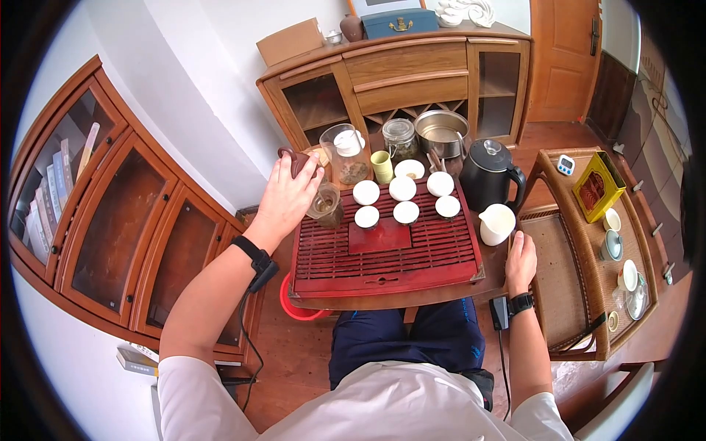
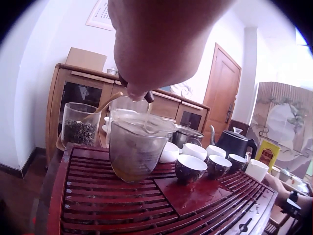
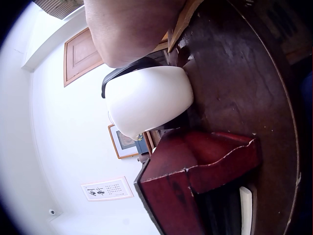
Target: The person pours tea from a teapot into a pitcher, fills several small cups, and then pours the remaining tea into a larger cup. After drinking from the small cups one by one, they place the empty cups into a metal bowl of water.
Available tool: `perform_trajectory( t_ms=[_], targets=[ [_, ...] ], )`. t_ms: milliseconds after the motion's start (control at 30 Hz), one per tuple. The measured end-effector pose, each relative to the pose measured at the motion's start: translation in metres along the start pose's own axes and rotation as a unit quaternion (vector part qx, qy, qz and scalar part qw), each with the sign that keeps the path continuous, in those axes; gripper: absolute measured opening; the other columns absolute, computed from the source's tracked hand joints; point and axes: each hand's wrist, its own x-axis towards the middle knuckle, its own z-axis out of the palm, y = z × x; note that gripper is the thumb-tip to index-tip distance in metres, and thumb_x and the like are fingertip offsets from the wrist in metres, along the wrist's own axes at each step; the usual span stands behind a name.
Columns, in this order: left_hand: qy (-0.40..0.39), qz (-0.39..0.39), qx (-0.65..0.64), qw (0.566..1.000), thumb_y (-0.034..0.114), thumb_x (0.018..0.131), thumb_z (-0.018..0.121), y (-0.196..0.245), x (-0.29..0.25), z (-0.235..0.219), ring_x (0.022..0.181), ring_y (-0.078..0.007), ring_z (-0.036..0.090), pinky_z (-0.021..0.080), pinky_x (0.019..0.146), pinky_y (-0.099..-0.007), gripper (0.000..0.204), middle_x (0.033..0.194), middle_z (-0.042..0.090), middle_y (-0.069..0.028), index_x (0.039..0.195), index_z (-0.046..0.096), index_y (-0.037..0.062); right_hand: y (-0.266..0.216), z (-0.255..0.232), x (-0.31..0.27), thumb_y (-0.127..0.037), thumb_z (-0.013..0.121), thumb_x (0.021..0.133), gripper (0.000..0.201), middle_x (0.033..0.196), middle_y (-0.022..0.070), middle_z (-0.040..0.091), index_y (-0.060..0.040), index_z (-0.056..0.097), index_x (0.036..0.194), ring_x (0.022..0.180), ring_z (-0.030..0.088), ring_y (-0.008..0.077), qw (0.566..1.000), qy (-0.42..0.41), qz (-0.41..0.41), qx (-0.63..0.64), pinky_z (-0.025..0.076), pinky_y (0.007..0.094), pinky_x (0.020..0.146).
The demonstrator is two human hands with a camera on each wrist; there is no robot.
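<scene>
My left hand (image 1: 285,192) grips a small dark brown teapot (image 1: 294,160), tilted over a glass pitcher (image 1: 326,204) at the left end of the red slatted tea tray (image 1: 316,275). In the left wrist view, a thin stream of tea falls from the teapot's spout (image 2: 149,98) into the pitcher, where some amber tea (image 2: 132,172) sits. Much of the teapot is hidden behind the hand. On the right, my right hand (image 1: 521,261) rests at the table edge beside a white pouring jug (image 1: 498,223), holding nothing visible. White-lined teacups (image 1: 406,213) stand in rows on the tray.
Behind the tray are a glass jar of tea leaves (image 2: 80,129), a bamboo cup (image 1: 382,167), a lidded jar (image 1: 399,140) and a steel pot (image 1: 441,132). A black kettle (image 1: 485,176) stands at the back right. A wicker cart (image 1: 551,257) adjoins the table's right side.
</scene>
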Motion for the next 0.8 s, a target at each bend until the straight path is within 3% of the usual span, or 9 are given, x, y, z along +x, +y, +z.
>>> perform_trajectory(
  t_ms=[800],
  targets=[
    [-0.014,0.010,-0.008,1.000,0.015,0.095,0.061,-0.0006,-0.0003,0.0001,0.135,-0.0484,0.047,0.045,0.115,-0.0550,0.046,0.160,0.047,-0.0086,0.141,0.066,0.0128,-0.0026,-0.0007,-0.0013,-0.047,0.040,0.114,0.058,0.121,0.0296,0.070,0.0037,0.067,0.121,0.115,0.065,0.0476,1.000,0.006,-0.003,0.002,0.049,0.0506,0.100]
  ],
)
